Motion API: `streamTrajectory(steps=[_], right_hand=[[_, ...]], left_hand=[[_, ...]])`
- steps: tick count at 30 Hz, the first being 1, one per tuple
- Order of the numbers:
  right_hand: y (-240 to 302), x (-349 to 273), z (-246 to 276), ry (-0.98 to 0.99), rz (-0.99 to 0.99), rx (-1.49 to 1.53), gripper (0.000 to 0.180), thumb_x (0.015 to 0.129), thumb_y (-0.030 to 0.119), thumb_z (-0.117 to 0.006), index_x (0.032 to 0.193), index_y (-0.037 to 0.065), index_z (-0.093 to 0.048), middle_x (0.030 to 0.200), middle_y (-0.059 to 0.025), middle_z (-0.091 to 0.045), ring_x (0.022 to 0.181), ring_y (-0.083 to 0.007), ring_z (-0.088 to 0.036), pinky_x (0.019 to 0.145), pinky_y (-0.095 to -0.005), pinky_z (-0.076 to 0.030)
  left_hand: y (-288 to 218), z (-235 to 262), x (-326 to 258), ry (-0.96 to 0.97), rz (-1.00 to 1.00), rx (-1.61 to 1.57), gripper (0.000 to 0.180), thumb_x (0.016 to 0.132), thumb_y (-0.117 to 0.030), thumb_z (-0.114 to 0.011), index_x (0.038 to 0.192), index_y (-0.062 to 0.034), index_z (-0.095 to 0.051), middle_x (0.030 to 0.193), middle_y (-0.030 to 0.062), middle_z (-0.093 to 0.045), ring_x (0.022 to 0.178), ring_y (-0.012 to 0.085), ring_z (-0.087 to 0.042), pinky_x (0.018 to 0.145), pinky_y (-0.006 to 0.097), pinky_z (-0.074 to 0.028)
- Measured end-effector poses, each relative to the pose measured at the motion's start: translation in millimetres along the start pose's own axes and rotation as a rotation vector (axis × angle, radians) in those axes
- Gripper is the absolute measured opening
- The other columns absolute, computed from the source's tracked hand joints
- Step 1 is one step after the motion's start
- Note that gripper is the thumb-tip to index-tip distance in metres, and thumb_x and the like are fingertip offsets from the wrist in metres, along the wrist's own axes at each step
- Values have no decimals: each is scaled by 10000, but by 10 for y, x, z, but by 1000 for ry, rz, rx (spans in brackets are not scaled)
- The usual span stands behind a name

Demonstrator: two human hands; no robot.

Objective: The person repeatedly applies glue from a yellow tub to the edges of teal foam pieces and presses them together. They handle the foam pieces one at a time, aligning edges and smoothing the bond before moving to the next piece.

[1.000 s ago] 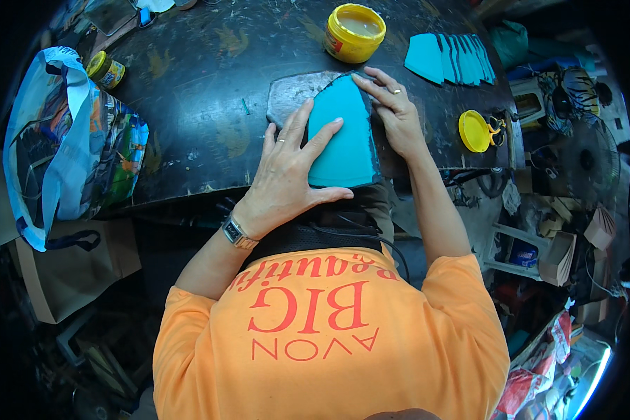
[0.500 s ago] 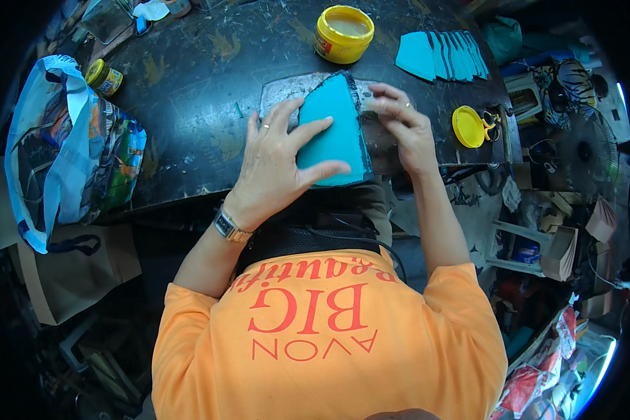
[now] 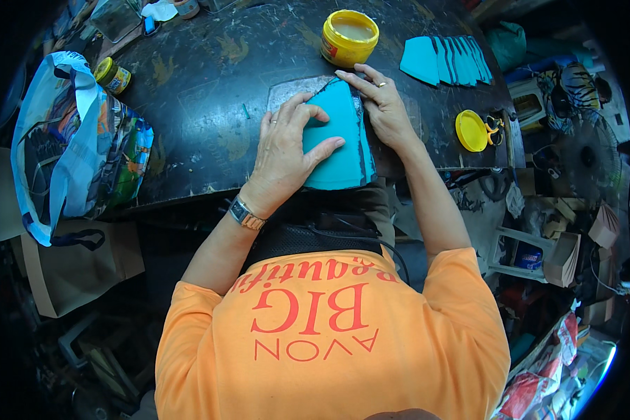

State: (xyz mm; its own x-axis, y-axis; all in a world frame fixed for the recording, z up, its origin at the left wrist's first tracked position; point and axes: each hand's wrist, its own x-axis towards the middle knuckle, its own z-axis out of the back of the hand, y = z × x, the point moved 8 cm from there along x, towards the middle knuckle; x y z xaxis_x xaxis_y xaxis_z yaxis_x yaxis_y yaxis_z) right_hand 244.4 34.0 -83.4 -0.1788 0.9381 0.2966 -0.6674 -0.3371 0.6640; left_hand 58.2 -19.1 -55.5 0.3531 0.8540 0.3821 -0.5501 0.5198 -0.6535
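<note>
A stack of turquoise sheet pieces [image 3: 336,154] with dark-smeared edges lies at the table's near edge, on a grey slab [image 3: 290,91]. My left hand [image 3: 287,136] rests on the stack's left side, thumb and fingers apart. At the upper right corner, my right hand [image 3: 379,105] has its fingers together on the top piece's edge; its thumb is mostly hidden. Beyond the stack stands an open yellow tub [image 3: 350,49] holding a pale substance. More turquoise pieces [image 3: 421,61] with dark edges are fanned out at the far right.
A yellow lid [image 3: 471,131] and yellow-handled scissors [image 3: 495,131] sit by the table's right edge. A blue-handled bag [image 3: 84,154] and a small yellow-lidded jar [image 3: 112,75] stand at left. Beside the table are a cardboard box [image 3: 84,273] and a fan [image 3: 588,154].
My right hand has moved from hovering beside the stack to its upper right corner, and its fingers have come together there. My left hand stays on the stack, its fingers more bent.
</note>
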Motion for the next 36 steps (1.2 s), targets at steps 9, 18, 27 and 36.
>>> streamTrajectory(steps=[9,18,27,36], right_hand=[[31,-253,95,105,46,133,571,920,-101,-515,1347,243,-673,1503,-82,-490,1384,-274,-409,1133,-371,-386],[149,-534,201,169,64,425,493,894,-89,-528,1266,166,-727,1484,-79,-509,1351,-246,-471,1125,-359,-386],[54,-68,27,-8,-33,114,525,927,-62,-466,1351,177,-664,1450,-95,-513,1344,-251,-478,1129,-357,-378],[2,-269,167,44,-63,356,530,892,-74,-543,1359,154,-651,1417,-93,-551,1326,-242,-493,1114,-351,-381]], left_hand=[[23,-10,-1,-19,18,-76,387,867,-338,-780,1132,-102,-625,1313,176,-581,1314,382,-507,1079,477,-400],[50,-24,-18,-17,43,-105,384,897,-375,-738,1152,-116,-612,1368,169,-542,1334,354,-485,1109,561,-288],[4,16,-20,-62,5,-76,378,877,-336,-765,1142,-106,-627,1372,192,-551,1280,374,-528,1086,503,-363],[-23,25,-42,-86,-15,-36,403,887,-373,-749,1186,-141,-611,1368,142,-534,1269,337,-525,1107,593,-290]])
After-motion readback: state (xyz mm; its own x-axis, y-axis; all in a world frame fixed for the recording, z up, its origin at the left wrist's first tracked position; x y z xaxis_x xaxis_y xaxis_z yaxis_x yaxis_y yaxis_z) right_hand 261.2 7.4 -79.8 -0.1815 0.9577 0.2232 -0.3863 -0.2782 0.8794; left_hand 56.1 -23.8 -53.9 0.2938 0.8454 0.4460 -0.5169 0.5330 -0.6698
